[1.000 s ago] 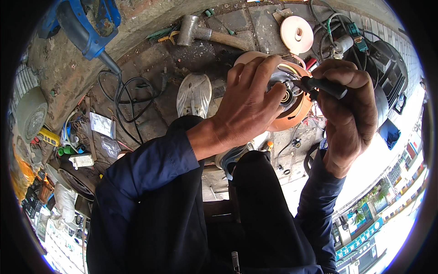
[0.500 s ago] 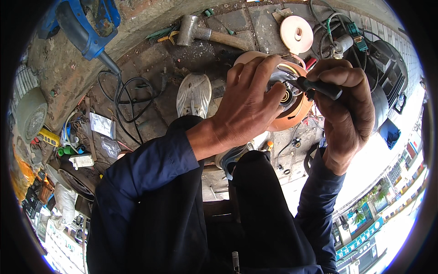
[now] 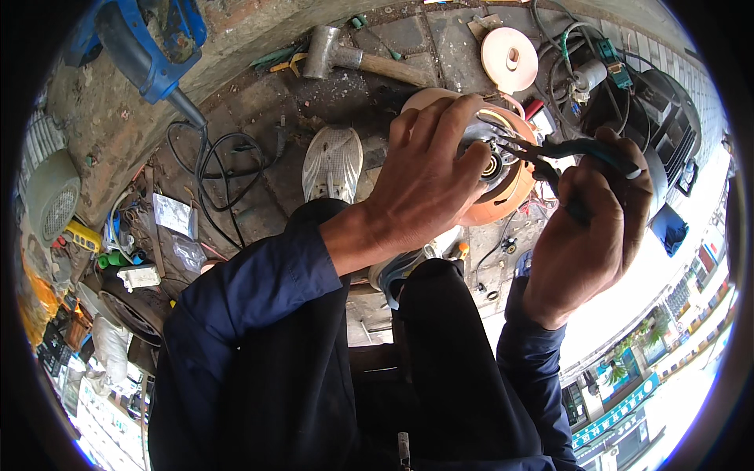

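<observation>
An orange round housing (image 3: 518,188) sits on the ground ahead, with a metal centre and a bearing-like ring (image 3: 492,166) inside it. My left hand (image 3: 416,177) grips its left side, thumb near the ring and fingers over the far rim. In my right hand (image 3: 597,228) is a pair of needle-nose pliers (image 3: 550,147) with dark handles spread apart. The parted jaws reach over the housing's metal centre, close to the ring. Whether the tips touch anything there I cannot tell.
A hammer (image 3: 369,61) and a pale round disc (image 3: 510,60) lie beyond the housing. A blue power tool (image 3: 137,55) rests at upper left, its black cord (image 3: 208,169) looping over the paving. Wires and a black case (image 3: 667,110) crowd the right; small parts lie at left.
My right hand has shifted down and turned, so the pliers now show side-on. Their handles and jaws have spread apart. My left hand stays on the housing.
</observation>
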`<state>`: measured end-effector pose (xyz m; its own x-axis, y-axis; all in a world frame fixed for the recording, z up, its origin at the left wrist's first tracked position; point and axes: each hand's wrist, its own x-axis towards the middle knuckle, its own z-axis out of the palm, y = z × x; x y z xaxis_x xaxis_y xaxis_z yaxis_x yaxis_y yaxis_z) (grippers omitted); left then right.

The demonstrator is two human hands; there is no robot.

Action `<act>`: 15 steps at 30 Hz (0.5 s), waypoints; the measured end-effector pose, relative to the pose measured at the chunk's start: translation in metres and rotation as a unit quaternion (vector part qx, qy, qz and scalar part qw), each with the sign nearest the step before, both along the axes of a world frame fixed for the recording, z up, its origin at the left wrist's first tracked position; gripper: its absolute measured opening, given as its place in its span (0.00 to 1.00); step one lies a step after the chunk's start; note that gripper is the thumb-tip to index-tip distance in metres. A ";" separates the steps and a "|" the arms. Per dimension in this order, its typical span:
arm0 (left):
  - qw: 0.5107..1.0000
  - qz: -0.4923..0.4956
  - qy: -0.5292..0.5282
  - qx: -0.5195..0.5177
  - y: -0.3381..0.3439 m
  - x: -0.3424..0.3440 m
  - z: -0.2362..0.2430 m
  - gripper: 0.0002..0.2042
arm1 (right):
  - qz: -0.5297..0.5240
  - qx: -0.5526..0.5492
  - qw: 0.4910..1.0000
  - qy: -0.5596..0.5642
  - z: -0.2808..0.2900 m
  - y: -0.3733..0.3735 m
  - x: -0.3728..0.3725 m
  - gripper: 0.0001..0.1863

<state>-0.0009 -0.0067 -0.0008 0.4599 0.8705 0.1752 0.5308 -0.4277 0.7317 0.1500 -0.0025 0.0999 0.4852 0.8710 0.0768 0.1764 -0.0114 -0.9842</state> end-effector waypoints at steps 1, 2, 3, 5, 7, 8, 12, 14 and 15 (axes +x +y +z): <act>1.000 0.001 -0.002 0.000 0.000 0.000 0.000 0.27 | -0.004 -0.003 0.997 0.072 0.003 0.002 0.003 0.14; 1.000 0.000 0.002 0.003 0.000 0.000 0.000 0.27 | 0.021 0.000 0.997 0.078 0.004 0.004 0.006 0.15; 1.000 0.000 -0.003 0.001 0.001 0.000 -0.001 0.27 | 0.046 0.003 0.995 0.083 0.004 0.006 0.009 0.16; 1.000 -0.004 0.006 0.002 0.001 -0.001 0.000 0.27 | 0.132 -0.001 0.987 0.091 0.004 0.011 0.019 0.16; 1.000 -0.001 -0.003 -0.002 0.001 -0.001 0.000 0.26 | 0.180 -0.016 0.978 0.105 0.001 0.014 0.027 0.16; 1.000 -0.001 -0.004 -0.004 0.001 -0.001 0.000 0.26 | 0.206 -0.021 0.972 0.112 -0.001 0.015 0.029 0.16; 1.000 0.003 -0.001 0.001 0.000 -0.001 0.001 0.25 | 0.235 -0.027 0.967 0.092 -0.005 0.014 0.033 0.15; 1.000 0.004 0.003 0.002 0.000 -0.001 0.001 0.25 | 0.258 -0.029 0.961 0.091 -0.006 0.016 0.034 0.14; 1.000 0.004 0.001 0.002 0.000 -0.001 0.001 0.25 | 0.271 -0.024 0.958 0.092 -0.006 0.017 0.034 0.14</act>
